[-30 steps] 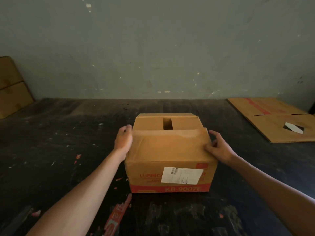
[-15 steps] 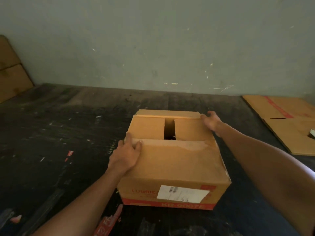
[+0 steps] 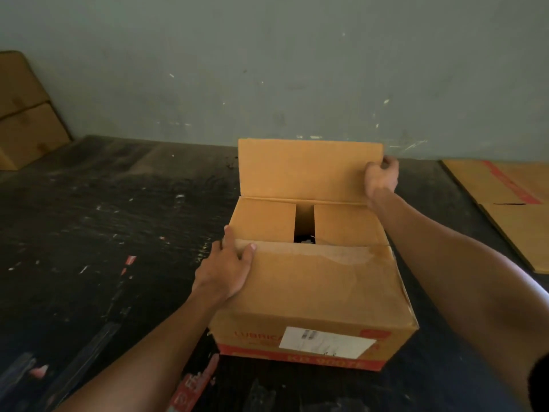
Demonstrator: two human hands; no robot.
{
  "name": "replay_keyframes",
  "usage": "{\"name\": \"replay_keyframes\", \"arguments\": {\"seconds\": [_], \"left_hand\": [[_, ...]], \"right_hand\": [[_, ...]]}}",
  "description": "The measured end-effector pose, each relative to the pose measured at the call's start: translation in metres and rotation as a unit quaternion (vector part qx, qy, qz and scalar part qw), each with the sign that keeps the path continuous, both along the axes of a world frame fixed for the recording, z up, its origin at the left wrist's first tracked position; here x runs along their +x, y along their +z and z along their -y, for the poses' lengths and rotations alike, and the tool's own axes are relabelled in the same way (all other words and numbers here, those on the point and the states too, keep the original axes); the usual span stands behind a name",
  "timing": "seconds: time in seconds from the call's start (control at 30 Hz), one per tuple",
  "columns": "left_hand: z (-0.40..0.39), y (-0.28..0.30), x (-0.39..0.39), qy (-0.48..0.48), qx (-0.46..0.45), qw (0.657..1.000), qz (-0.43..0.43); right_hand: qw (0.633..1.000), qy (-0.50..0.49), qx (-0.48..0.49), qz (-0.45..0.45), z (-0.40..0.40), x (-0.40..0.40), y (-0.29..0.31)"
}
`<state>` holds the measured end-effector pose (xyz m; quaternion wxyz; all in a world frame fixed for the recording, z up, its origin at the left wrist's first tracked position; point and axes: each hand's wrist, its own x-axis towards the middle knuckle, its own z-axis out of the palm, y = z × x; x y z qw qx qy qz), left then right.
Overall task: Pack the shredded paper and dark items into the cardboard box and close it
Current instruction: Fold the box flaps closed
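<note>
The cardboard box (image 3: pixel 315 292) with red print and a white label stands on the dark table in front of me. Its near flap is folded down, and my left hand (image 3: pixel 224 270) lies flat on that flap's left corner. The two side flaps lie folded in, leaving a narrow gap (image 3: pixel 304 226) where a bit of dark contents and pale paper shows. The far flap (image 3: pixel 303 171) stands upright. My right hand (image 3: pixel 381 176) grips its right edge near the top corner.
Flattened cardboard sheets (image 3: pixel 511 209) with red tape lie at the right. More cardboard (image 3: pixel 23 114) leans against the wall at the far left. Red scraps and a printed strip (image 3: pixel 193 385) lie on the table (image 3: pixel 89 233) near me.
My right hand went from the box's right side to its far edge and has raised the far flap upright. My left hand moved onto the near flap and stays there.
</note>
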<state>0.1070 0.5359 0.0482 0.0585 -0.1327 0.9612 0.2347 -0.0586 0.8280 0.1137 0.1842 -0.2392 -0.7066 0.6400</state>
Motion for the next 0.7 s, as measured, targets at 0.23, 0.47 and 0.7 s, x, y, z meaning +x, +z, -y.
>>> {"name": "replay_keyframes", "arguments": {"seconds": [0.23, 0.47, 0.7], "left_hand": [[0.0, 0.004, 0.004, 0.023, 0.071, 0.996, -0.058], [-0.001, 0.014, 0.005, -0.021, 0.053, 0.996, -0.072], [-0.004, 0.011, 0.004, -0.039, -0.02, 0.998, -0.038]], "right_hand": [[0.991, 0.051, 0.099, -0.076, -0.011, 0.108, -0.012], [0.871, 0.251, 0.412, 0.094, -0.026, 0.178, -0.048], [0.787, 0.268, 0.515, 0.207, -0.005, 0.2, -0.048]]}}
